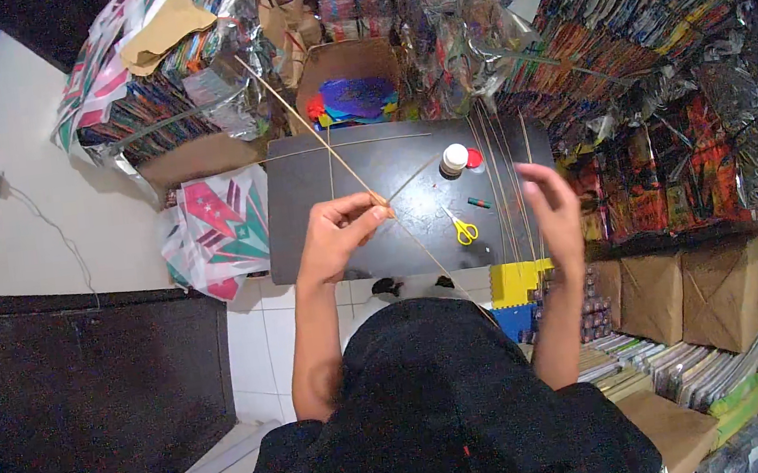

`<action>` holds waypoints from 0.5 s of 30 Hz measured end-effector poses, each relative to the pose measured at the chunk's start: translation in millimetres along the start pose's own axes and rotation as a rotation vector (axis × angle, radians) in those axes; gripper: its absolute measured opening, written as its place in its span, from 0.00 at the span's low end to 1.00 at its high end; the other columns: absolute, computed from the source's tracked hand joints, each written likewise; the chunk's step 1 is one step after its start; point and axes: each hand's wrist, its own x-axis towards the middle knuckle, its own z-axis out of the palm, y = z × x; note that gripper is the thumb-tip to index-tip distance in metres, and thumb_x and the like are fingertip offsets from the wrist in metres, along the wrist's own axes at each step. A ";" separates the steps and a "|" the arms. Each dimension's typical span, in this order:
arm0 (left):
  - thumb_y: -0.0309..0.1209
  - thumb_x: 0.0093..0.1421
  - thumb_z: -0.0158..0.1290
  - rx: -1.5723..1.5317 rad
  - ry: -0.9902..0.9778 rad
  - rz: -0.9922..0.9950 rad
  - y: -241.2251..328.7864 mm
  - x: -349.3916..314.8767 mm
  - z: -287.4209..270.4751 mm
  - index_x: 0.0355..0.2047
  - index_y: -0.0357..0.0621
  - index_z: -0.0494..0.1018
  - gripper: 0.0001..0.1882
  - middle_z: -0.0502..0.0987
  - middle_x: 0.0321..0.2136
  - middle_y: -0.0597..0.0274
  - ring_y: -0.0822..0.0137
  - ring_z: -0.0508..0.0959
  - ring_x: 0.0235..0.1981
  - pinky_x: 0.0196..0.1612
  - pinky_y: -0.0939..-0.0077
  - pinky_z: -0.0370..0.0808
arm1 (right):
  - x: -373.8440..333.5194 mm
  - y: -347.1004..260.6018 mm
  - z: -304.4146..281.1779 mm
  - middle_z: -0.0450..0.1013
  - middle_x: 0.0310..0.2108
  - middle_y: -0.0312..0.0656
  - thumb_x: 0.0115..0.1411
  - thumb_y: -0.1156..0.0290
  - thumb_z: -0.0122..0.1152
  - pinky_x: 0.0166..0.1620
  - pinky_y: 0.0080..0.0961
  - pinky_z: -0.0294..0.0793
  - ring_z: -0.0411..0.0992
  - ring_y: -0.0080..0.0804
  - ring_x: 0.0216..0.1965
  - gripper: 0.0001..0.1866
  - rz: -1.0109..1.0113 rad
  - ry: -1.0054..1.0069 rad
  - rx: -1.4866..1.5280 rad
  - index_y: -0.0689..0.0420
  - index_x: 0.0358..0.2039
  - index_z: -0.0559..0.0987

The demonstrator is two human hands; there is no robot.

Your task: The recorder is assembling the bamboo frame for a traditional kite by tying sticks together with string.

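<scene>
Between its thumb and fingers my left hand [336, 232] pinches thin wooden sticks where they cross, above the table. One long stick [300, 117] slants from the far left down through the pinch toward my lap. A shorter stick [413, 177] sticks out to the right from the same spot. My right hand [556, 216] is raised over the table's right side, slightly blurred, its thumb and fingers apart with nothing seen in them. Several loose sticks [505, 180] lie just left of it. Yellow-handled scissors [464, 231] rest on the dark table [306, 249] between my hands.
A white bottle [454, 158], a red lid [475, 160] and a small green tube-like piece [479, 202] lie on the table. Behind stands a cardboard box [347, 58] with coloured sheets. Plastic-wrapped stacks [625, 12] crowd the back and right; a white wall [18, 184] is left.
</scene>
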 end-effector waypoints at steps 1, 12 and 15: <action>0.32 0.60 0.61 0.005 -0.022 0.004 -0.7 0.6 1.5 0.35 0.38 0.81 0.09 0.78 0.25 0.71 0.82 0.68 0.23 0.25 0.85 0.60 | 1.9 -9.3 22.3 0.76 0.50 0.42 0.65 0.72 0.58 0.57 0.27 0.70 0.73 0.29 0.53 0.15 -0.038 -0.083 0.090 0.61 0.51 0.78; 0.30 0.60 0.62 0.014 -0.074 0.007 2.9 -9.2 8.2 0.36 0.36 0.82 0.09 0.76 0.25 0.72 0.82 0.67 0.24 0.27 0.86 0.62 | 0.3 -33.5 101.3 0.72 0.27 0.31 0.64 0.70 0.62 0.34 0.18 0.68 0.67 0.15 0.30 0.10 0.011 -0.569 0.138 0.61 0.43 0.79; 0.30 0.60 0.62 0.028 -0.052 -0.003 -1.9 -9.6 5.8 0.35 0.36 0.82 0.09 0.75 0.24 0.73 0.83 0.66 0.23 0.26 0.85 0.61 | 2.1 -27.4 95.2 0.69 0.24 0.27 0.63 0.70 0.63 0.28 0.15 0.61 0.62 0.10 0.26 0.08 0.010 -0.524 0.100 0.61 0.40 0.80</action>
